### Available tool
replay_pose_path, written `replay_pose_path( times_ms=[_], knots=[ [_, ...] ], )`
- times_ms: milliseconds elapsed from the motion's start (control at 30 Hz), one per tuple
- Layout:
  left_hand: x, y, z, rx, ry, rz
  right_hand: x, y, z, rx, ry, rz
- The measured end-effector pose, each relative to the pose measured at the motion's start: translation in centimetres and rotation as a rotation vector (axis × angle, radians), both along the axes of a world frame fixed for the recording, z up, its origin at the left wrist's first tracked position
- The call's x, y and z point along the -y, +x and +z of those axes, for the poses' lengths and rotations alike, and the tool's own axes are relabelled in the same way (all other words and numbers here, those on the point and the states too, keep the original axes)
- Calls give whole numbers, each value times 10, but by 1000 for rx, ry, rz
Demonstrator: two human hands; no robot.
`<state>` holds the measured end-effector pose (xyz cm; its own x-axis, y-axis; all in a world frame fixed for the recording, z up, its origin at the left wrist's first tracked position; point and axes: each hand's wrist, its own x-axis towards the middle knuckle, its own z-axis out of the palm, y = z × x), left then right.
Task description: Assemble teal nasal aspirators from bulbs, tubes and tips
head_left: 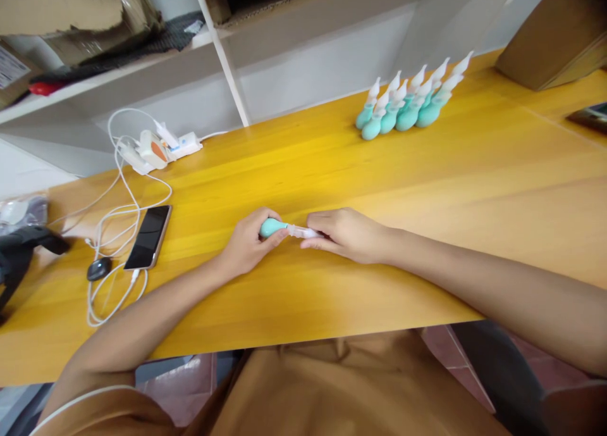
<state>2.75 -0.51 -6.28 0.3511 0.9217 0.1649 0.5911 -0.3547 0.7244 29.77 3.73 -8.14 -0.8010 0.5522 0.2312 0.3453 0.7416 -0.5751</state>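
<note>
Just above the table, my left hand (249, 241) is closed round the teal bulb of a bulb nasal aspirator (274, 227). The aspirator lies sideways between my hands, its clear stem toward the right. My right hand (348, 235) pinches the whitish tip at that end, and its fingers hide part of the tip. Farther back on the right, several similar teal bulb aspirators (408, 110) stand upright in a close group, white tips pointing up.
On the left lie a phone (148, 236), looping white cables (124, 183), a small black rounded object (99, 269) and a power strip (184, 146). A cardboard box (552, 37) stands at the back right of the wooden table (227, 309). White shelving (294, 69) rises behind.
</note>
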Motion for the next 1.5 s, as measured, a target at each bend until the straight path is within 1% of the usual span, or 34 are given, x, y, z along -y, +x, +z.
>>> replay_pose_path(
  times_ms=[133,200,333,467,667,833,900,1133,1300,1500],
  knots=[
    [0,-2,-1,-61,31,-44,3,0,2,112,54,-83],
    [0,-3,-2,-101,40,-51,3,0,4,161,58,-100],
    [3,-5,-5,-120,65,-75,3,1,6,179,53,-89],
    [4,-7,-8,-113,185,-106,3,2,5,144,83,-64],
    [2,-8,-11,-178,237,-148,6,3,2,151,195,-57],
    [5,-3,-8,-281,268,-93,8,1,0,216,280,-67],
    [6,-2,-7,-304,269,-100,8,2,-1,217,307,-56],
    [4,-5,-10,-282,272,-203,9,5,-3,229,399,44],
    [2,-7,-9,-325,274,-271,11,5,-5,181,450,106],
    [2,-10,-9,-449,348,-311,15,4,-7,247,454,87]
  ],
)
